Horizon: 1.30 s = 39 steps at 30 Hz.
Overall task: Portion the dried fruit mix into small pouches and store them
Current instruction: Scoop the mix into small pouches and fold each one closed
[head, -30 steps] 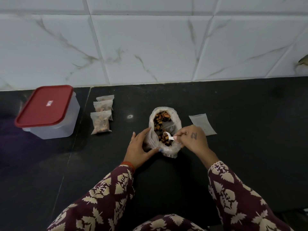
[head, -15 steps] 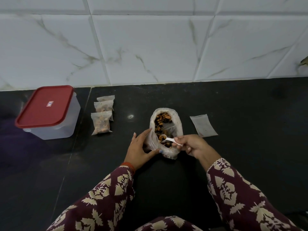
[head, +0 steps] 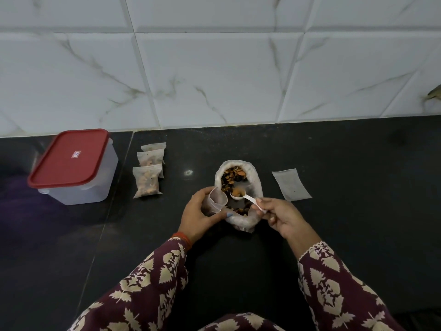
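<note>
A large clear bag of dried fruit mix point(head: 255, 177) lies open on the black counter. My left hand point(head: 198, 218) holds a small clear pouch point(head: 216, 203) with its mouth open, right beside the bag. My right hand point(head: 281, 215) grips a white plastic spoon point(head: 245, 198) by its handle. The spoon's bowl is loaded with mix and hovers over the bag, close to the pouch's mouth. Three filled pouches point(head: 148, 177) lie in a row to the left. An empty flat pouch point(head: 291, 187) lies to the right of the bag.
A translucent storage box with a red lid point(head: 71, 163) stands shut at the left of the counter point(head: 358, 211). A white marble-tiled wall point(head: 214, 68) rises behind. My patterned maroon sleeves fill the near edge.
My right hand lifted the spoon out of the bag with a load of mix and pulled back to the right. The left hand tipped the small pouch's mouth towards the spoon.
</note>
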Motion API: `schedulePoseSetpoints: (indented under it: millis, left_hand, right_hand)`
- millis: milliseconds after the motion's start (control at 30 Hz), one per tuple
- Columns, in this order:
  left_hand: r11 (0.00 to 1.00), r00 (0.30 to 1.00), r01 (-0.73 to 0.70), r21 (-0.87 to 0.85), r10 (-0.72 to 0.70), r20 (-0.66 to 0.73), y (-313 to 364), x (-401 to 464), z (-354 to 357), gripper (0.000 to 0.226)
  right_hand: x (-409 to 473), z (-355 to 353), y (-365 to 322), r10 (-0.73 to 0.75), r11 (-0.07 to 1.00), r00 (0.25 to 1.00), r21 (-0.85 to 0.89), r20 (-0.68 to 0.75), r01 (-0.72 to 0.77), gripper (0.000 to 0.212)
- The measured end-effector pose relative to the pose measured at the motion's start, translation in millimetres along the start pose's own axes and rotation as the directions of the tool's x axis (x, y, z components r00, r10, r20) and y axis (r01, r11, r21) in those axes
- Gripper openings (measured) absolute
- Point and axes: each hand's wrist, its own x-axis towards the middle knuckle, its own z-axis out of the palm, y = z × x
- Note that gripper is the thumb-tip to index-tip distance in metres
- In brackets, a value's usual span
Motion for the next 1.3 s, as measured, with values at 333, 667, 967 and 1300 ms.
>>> schedulePoseSetpoints:
  millis: [333, 667, 967, 1300]
  left_hand:
    - [0.999, 0.996, -0.039, -0.032, 0.037, -0.077, 9.4, 8.0, 3.9, 0.074]
    - [0.999, 0.994, -0.019, -0.026, 0.016, -0.109, 0.1, 9.8, 6.1, 0.070]
    - [0.999, 0.994, -0.041, -0.028, 0.038, -0.099, -2.9, 8.4, 6.3, 0.071]
    - [0.996, 0.993, -0.085, 0.018, 0.086, -0.084, 0.4, 8.9, 9.0, 0.071]
  right_hand:
    - [-39.9, 16.1, -14.6, -0.425, 0.872, 0.902, -0.236, 0.072, 0.430, 0.009]
    - [-14.3, 28.9, 21.4, -0.863, -0.335, 0.100, -0.710, 0.495, 0.620, 0.016]
    - [-13.4, 21.3, 27.6, -0.888, -0.254, 0.141, -0.722, 0.438, 0.644, 0.012]
    - [-13.1, 20.0, 29.4, -0.914, -0.095, 0.246, -0.761, 0.322, 0.642, 0.013]
